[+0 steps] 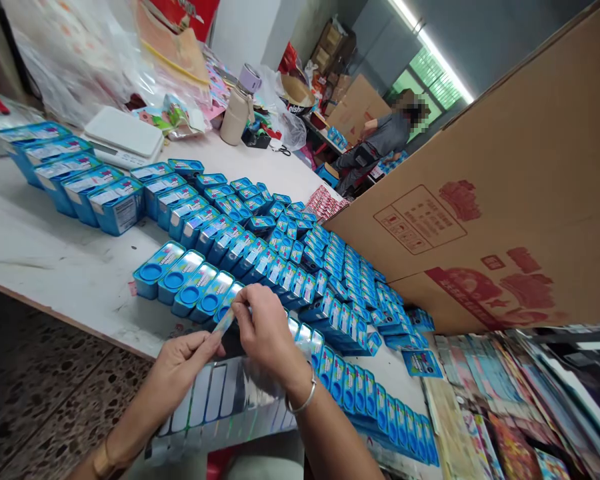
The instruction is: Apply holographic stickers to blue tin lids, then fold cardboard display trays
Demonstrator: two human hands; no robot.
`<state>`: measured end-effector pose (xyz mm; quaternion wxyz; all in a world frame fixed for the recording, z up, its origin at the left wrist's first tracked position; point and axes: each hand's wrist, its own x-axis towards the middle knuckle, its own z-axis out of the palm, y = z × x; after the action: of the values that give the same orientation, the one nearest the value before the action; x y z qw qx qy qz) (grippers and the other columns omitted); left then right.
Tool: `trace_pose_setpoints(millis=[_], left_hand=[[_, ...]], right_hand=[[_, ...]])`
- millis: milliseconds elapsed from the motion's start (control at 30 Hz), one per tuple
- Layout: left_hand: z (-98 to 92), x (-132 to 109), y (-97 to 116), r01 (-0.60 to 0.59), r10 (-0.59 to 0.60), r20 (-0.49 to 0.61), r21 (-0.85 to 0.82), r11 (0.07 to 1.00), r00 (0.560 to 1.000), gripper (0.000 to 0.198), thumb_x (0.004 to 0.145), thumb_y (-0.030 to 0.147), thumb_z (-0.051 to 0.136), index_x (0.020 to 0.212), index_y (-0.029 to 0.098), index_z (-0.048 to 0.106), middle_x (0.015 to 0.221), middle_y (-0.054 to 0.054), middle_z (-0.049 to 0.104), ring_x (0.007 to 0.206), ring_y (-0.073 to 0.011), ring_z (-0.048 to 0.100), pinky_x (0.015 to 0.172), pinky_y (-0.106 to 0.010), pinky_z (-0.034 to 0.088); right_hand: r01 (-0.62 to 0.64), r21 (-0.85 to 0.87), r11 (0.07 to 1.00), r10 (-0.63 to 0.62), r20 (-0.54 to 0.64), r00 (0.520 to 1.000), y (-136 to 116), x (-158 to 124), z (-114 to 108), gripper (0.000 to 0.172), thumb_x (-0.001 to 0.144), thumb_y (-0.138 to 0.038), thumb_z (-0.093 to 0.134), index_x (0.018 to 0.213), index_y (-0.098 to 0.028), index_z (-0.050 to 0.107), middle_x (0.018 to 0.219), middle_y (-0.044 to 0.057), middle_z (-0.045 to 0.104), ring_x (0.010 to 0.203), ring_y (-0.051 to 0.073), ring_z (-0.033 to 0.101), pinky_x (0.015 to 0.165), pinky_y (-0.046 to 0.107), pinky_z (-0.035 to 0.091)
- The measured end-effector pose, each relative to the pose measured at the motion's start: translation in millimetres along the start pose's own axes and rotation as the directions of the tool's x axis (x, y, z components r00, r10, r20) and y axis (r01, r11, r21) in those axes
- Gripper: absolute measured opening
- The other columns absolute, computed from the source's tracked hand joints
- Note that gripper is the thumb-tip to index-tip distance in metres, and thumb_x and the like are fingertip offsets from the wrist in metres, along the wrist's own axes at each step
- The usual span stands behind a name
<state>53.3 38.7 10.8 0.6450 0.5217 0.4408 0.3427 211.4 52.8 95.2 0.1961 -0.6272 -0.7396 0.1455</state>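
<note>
A narrow, shiny label strip (225,323) is stretched between my hands. My left hand (193,353) pinches its lower end, and the fingers of my right hand (263,327) are closed on its upper end. Below them, partly covered by my forearms, a sheet of silvery labels (220,399) lies over my lap. Just beyond my hands stands a row of blue boxes with round marks on top (181,275); my right hand hides part of that row. Many more blue boxes (250,257) are packed in rows behind it.
A white scale (124,133) stands at the back left of the table (75,260), near a beige bottle (236,117) and scissors (283,151). A large cardboard box (500,200) walls off the right side. Stacked printed sheets (500,387) lie lower right. Another person (385,137) is farther back.
</note>
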Motion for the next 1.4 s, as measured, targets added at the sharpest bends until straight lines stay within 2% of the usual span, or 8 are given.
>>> trace_pose_setpoints(millis=[167,367,500,600,700,900,1100,1400], left_hand=[[-2.0,7,-11,0.019,-0.019,-0.013,0.009,1.0,1.0,0.046,0.087,0.059,0.057,0.068,0.019,0.069,0.065,0.001,0.061,0.066,-0.0166,0.053,0.062,-0.023,0.04],[-2.3,22,-26,0.118,-0.118,0.003,-0.055,0.991,0.993,0.052,0.079,0.067,0.061,0.07,0.017,0.073,0.067,-0.003,0.068,0.069,-0.0208,0.059,0.064,-0.026,0.045],[0.1,30,-39,0.182,-0.182,-0.091,-0.011,0.983,0.979,0.066,0.069,0.079,0.06,0.048,0.017,0.059,0.045,0.002,0.05,0.048,-0.0135,0.042,0.047,-0.025,0.033],[2.9,31,-43,0.138,-0.134,-0.153,0.017,0.99,0.979,0.066,0.068,0.079,0.059,0.044,0.018,0.052,0.042,0.004,0.043,0.045,-0.0115,0.036,0.044,-0.025,0.028],[2.5,25,-38,0.074,-0.069,-0.135,0.03,0.997,0.988,0.06,0.073,0.074,0.06,0.049,0.018,0.058,0.048,0.001,0.053,0.051,-0.0147,0.047,0.049,-0.025,0.036],[-8.5,-5,-14,0.094,-0.101,0.091,0.075,0.993,0.991,0.046,0.071,0.059,0.073,0.092,0.018,0.078,0.095,-0.007,0.078,0.092,-0.0277,0.068,0.079,-0.029,0.051],[3.9,-26,1,0.195,-0.162,0.317,-0.075,0.978,0.934,0.034,0.077,0.05,0.069,0.083,0.018,0.081,0.086,-0.006,0.079,0.086,-0.0282,0.069,0.078,-0.032,0.054],[28.5,-35,14,0.231,-0.16,0.406,-0.132,0.964,0.9,0.027,0.079,0.042,0.068,0.078,0.019,0.081,0.08,-0.005,0.077,0.079,-0.0236,0.067,0.074,-0.029,0.053]], right_hand=[[0.014,-0.116,0.993,-0.017,-0.025,1.0,5,9,14,0.006,0.098,-0.021,0.05,0.095,-0.02,0.056,0.116,0.007,0.059,0.106,0.022,0.05,0.089,0.036,0.04],[-0.003,-0.116,0.993,0.002,-0.004,1.0,14,16,22,0.007,0.094,-0.02,0.055,0.087,-0.021,0.056,0.114,0.005,0.059,0.105,0.022,0.049,0.087,0.036,0.039],[-0.047,0.016,0.999,0.048,-0.04,0.998,20,20,24,0.009,0.091,-0.022,0.062,0.098,-0.023,0.057,0.107,0.002,0.06,0.103,0.021,0.051,0.088,0.034,0.04],[-0.055,0.052,0.997,0.058,-0.075,0.995,23,25,27,0.02,0.088,-0.02,0.065,0.105,-0.025,0.057,0.106,0.001,0.062,0.102,0.021,0.052,0.088,0.034,0.041],[-0.018,0.04,0.999,0.023,-0.113,0.993,22,25,28,0.019,0.09,-0.014,0.058,0.106,-0.025,0.06,0.107,0.002,0.065,0.102,0.021,0.054,0.09,0.035,0.043],[0.105,0.164,0.981,-0.056,-0.279,0.959,10,-39,2,0.03,0.098,-0.018,0.049,0.127,-0.023,0.056,0.13,0.008,0.058,0.123,0.02,0.05,0.102,0.036,0.042],[0.174,-0.026,0.984,-0.175,-0.196,0.965,10,-118,7,0.019,0.096,-0.022,0.055,0.113,-0.023,0.063,0.108,0.005,0.067,0.098,0.021,0.058,0.084,0.037,0.042],[0.163,-0.162,0.973,-0.21,-0.346,0.914,20,-138,16,0.017,0.094,-0.019,0.055,0.108,-0.023,0.064,0.093,0.003,0.067,0.085,0.018,0.056,0.074,0.035,0.037]])
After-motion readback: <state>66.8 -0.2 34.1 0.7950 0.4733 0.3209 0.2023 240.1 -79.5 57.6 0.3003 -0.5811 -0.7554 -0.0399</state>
